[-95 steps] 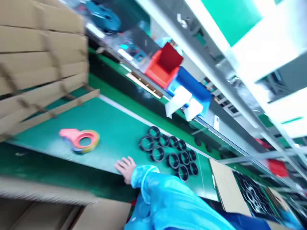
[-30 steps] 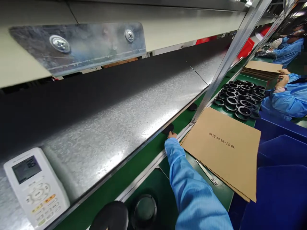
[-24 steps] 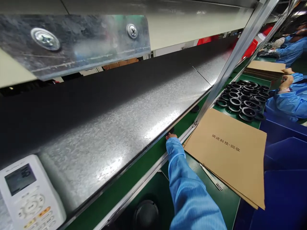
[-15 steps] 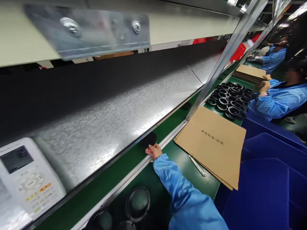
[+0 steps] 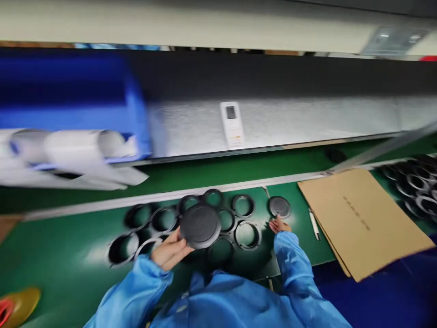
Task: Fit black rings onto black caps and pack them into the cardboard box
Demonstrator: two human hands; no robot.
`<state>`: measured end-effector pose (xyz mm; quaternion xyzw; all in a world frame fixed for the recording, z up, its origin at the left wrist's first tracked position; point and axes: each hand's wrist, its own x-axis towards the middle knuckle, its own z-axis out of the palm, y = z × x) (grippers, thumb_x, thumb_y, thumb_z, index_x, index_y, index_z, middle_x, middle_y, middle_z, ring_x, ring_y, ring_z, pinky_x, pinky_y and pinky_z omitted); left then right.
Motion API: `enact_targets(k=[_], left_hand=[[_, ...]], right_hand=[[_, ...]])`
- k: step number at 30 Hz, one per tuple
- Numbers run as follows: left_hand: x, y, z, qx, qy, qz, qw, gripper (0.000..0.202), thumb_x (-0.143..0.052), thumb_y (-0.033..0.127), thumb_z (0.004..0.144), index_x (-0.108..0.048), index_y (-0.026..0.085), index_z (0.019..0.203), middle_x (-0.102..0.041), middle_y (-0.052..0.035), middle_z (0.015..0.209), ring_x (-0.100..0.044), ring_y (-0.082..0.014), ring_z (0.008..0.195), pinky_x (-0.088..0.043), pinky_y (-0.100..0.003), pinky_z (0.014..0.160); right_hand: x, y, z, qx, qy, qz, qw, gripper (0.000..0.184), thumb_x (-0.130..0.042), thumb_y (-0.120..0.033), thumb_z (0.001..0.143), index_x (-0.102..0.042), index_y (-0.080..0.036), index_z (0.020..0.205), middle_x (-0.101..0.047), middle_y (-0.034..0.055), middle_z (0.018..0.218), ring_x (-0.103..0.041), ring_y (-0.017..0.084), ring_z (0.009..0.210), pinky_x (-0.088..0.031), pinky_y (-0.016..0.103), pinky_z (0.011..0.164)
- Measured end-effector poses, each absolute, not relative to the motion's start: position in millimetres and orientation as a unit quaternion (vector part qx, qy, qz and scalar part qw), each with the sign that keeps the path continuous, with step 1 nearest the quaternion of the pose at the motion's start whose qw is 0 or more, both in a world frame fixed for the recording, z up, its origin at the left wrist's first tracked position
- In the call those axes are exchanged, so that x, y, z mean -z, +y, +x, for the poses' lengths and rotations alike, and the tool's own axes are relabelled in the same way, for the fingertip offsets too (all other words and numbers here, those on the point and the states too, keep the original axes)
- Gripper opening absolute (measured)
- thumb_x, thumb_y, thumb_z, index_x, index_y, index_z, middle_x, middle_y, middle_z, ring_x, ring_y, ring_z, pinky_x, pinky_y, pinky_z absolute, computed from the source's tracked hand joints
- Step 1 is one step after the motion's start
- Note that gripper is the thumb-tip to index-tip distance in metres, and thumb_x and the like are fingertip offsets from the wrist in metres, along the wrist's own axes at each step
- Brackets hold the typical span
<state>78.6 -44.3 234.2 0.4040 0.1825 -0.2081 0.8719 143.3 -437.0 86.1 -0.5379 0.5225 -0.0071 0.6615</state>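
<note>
My left hand [image 5: 172, 250] grips the edge of a round black cap [image 5: 200, 226], holding it face up above several black rings [image 5: 258, 236]. Faint raised marks show at the centre of that cap, too blurred to read. To the right, my right hand [image 5: 280, 225] has its fingers at the near edge of another black cap [image 5: 279, 206], which appears smaller in view. The rings lie close together on the green work surface [image 5: 78, 250], in front of me and between my hands. The left-hand cap hides part of some rings.
Brown cardboard sheets [image 5: 355, 218] lie at the right, with a white pen-like tool [image 5: 314, 225] beside them. More black rings [image 5: 418, 182] are piled beyond. A metal shelf holds a white remote [image 5: 232, 125] and a blue bin [image 5: 136, 114] with white rolls [image 5: 73, 146]. A tape roll [image 5: 25, 303] sits lower left.
My view has swung left. My right hand has come back from under the shelf edge and is now at a black cap. My left hand has come into view holding another cap.
</note>
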Motion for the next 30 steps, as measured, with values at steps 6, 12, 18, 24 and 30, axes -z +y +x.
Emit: enact_targets(k=[6, 12, 18, 24, 30], left_hand=[[-216.0, 15.8, 29.9, 0.206, 0.042, 0.301, 0.93, 0.048, -0.078, 0.034, 0.079, -0.064, 0.017, 0.122, -0.059, -0.014, 0.13, -0.04, -0.0332, 0.137, -0.023, -0.052, 0.119], [-214.7, 54.2, -35.0, 0.139, 0.016, 0.266, 0.954, 0.046, -0.069, 0.042, 0.087, -0.063, 0.014, 0.123, -0.057, -0.014, 0.133, -0.034, -0.0309, 0.141, -0.02, -0.048, 0.121], [-244.4, 88.1, -90.3, -0.026, 0.023, 0.185, 0.982, 0.056, -0.065, 0.056, 0.086, -0.061, 0.019, 0.127, -0.058, -0.0091, 0.132, -0.034, -0.0285, 0.141, -0.024, -0.043, 0.12], [-260.3, 101.7, -128.7, -0.101, 0.103, 0.115, 0.983, 0.068, -0.057, 0.044, 0.092, -0.034, 0.017, 0.149, -0.052, -0.013, 0.139, -0.043, -0.0282, 0.134, -0.028, -0.044, 0.117], [-259.0, 94.7, -137.1, -0.101, 0.097, 0.12, 0.983, 0.073, -0.06, 0.045, 0.088, -0.033, 0.021, 0.151, -0.051, -0.0122, 0.14, -0.05, -0.0277, 0.126, -0.032, -0.048, 0.113]], right_hand=[[-154.4, -356.2, 112.3, 0.007, 0.394, -0.693, 0.604, 0.036, -0.067, -0.047, 0.075, -0.054, -0.016, 0.084, -0.061, 0.0123, 0.088, -0.061, 0.024, 0.085, -0.052, 0.039, 0.077], [-226.8, -156.8, 55.7, -0.218, -0.109, -0.666, 0.705, 0.061, -0.062, -0.055, 0.086, -0.052, -0.019, 0.135, -0.058, 0.0119, 0.124, -0.061, 0.021, 0.105, -0.052, 0.035, 0.092], [-256.8, -60.7, -11.6, -0.152, -0.301, -0.726, 0.599, 0.052, -0.051, -0.042, 0.097, -0.041, -0.027, 0.146, -0.052, 0.0097, 0.126, -0.058, 0.019, 0.106, -0.051, 0.033, 0.091], [-264.3, -36.5, -35.6, -0.01, -0.427, -0.778, 0.461, 0.037, -0.047, -0.039, 0.099, -0.06, -0.03, 0.132, -0.037, 0.01, 0.13, -0.049, 0.017, 0.103, -0.046, 0.037, 0.096], [-270.1, -34.5, -28.0, -0.014, -0.483, -0.769, 0.419, 0.036, -0.038, -0.042, 0.102, -0.066, -0.03, 0.122, -0.037, 0.0094, 0.131, -0.033, 0.026, 0.124, -0.034, 0.047, 0.107]])
